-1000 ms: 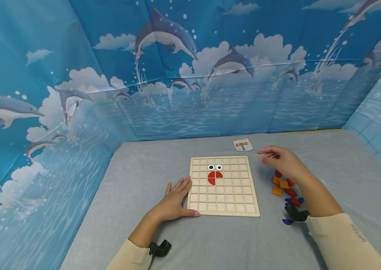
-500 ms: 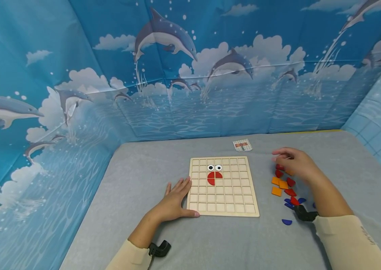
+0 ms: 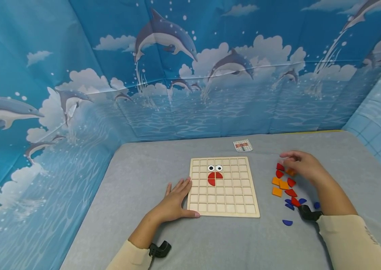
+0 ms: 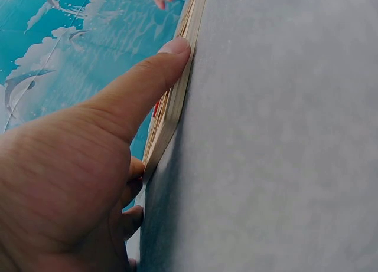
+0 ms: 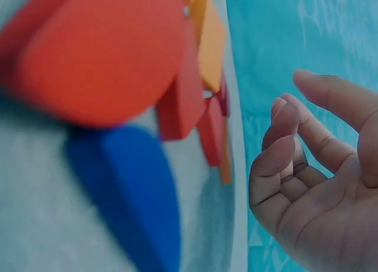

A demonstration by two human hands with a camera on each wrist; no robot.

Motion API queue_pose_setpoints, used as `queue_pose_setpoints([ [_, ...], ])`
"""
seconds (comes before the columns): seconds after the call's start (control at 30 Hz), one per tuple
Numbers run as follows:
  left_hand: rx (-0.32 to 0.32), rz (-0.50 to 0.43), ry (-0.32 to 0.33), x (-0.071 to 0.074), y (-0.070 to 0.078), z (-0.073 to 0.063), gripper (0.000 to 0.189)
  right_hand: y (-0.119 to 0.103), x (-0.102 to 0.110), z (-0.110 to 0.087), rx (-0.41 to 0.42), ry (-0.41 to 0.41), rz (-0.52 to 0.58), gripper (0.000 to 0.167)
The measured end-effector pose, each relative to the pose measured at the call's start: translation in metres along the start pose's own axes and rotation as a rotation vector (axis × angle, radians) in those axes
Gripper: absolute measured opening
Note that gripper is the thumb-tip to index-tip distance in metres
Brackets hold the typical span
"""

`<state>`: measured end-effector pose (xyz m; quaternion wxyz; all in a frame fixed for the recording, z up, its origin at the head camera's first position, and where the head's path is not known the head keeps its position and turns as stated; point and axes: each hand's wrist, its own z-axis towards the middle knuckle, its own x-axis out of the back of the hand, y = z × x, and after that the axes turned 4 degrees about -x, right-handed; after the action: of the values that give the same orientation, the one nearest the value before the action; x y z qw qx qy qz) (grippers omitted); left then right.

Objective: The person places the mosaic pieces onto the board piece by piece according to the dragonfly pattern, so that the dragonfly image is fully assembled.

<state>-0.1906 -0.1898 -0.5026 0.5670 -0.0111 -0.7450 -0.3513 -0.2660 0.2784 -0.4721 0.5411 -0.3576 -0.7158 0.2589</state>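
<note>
Beige sleeves (image 3: 350, 242) covered both forearms, and at the left the left hand (image 3: 174, 202) lay flat-wristed with its grip spread apart, fingertips touching the left edge of the wooden board (image 3: 233, 198) and the thumb on the board near its closest left corner. Neither that hand nor the board had noticeably shifted over the past second. The left wrist view added the thick, pale side of the board beneath the thumb tip, which the head view hardly showed. On the board, two eye pieces (image 3: 219, 168) sat just above three red quarter pieces (image 3: 211, 182). Beyond its far right corner, a small printed card (image 3: 243, 145) rested on the grey table (image 3: 153, 168). Right of the board lay loose orange squares (image 3: 277, 192), red pieces (image 3: 291, 192) and blue half-discs (image 3: 287, 222). Farthest right, the right hand (image 3: 303, 165) hung over the far end of this group, fingers bent and pointing leftward; a second earlier it had been closer to the card, and a far red piece (image 3: 280, 167) now showed. The right wrist view revealed its grip loosely apart, with a gap between the digits that the head view left unclear.
</note>
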Motion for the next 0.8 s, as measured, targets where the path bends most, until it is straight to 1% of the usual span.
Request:
queue_pose_setpoints([
  [0.1,-0.002,0.003,0.0,0.0,0.0,0.0,0.118,0.005,0.0,0.003,0.008,-0.01,-0.007,0.048],
  [0.3,-0.002,-0.001,-0.002,0.001,0.002,0.0,0.117,0.013,-0.001,0.007,-0.003,-0.034,-0.038,0.051],
  [0.43,-0.002,0.003,-0.002,0.001,0.002,0.0,0.118,0.016,-0.002,0.008,0.003,-0.03,-0.061,0.053],
  [0.63,0.002,0.007,0.0,-0.001,0.0,0.0,0.118,0.016,-0.005,0.008,0.015,-0.023,-0.063,0.052],
  [0.8,0.005,0.01,-0.001,-0.001,-0.001,0.001,0.118,0.015,-0.006,0.008,0.018,-0.019,-0.1,0.052],
])
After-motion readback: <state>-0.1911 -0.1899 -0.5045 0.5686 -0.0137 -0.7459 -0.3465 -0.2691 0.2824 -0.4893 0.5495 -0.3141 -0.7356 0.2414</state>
